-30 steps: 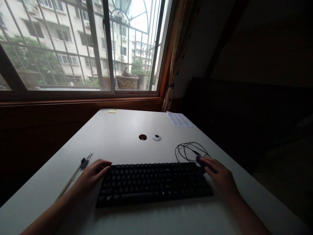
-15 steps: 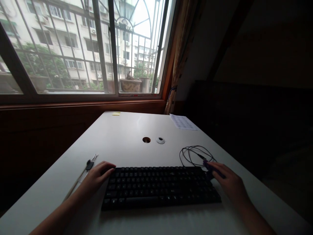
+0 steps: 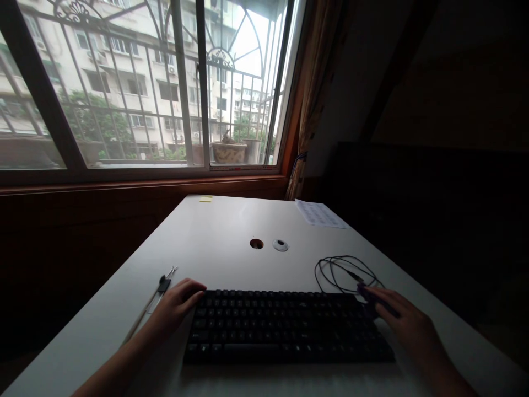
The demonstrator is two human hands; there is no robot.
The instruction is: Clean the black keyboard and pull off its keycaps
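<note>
A black keyboard (image 3: 289, 325) lies flat on the white table (image 3: 223, 256). My left hand (image 3: 179, 300) grips its upper left corner with bent fingers, the thumb against the left edge. My right hand (image 3: 407, 317) is at the keyboard's upper right corner, closed around a slim dark purple tool (image 3: 384, 304); the dim light hides its exact kind. The tool's front end is beside the keyboard's far right corner, close to a coiled black cable (image 3: 330, 274). Left of my left hand lie a black binder clip (image 3: 164, 285) and a pale stick (image 3: 138, 325), partly covered by my forearm.
Farther back are a round hole (image 3: 257, 243) in the tabletop and its white cover (image 3: 280, 245). A yellow sticky note (image 3: 205, 199) lies near the far left corner, printed paper (image 3: 320, 214) at the far right. Behind the table is a barred window (image 3: 136, 88) with a curtain (image 3: 303, 127).
The whole view has shifted, so everything sits slightly farther right and lower. Both hands keep their places at the keyboard, and the purple tool stays in my right hand.
</note>
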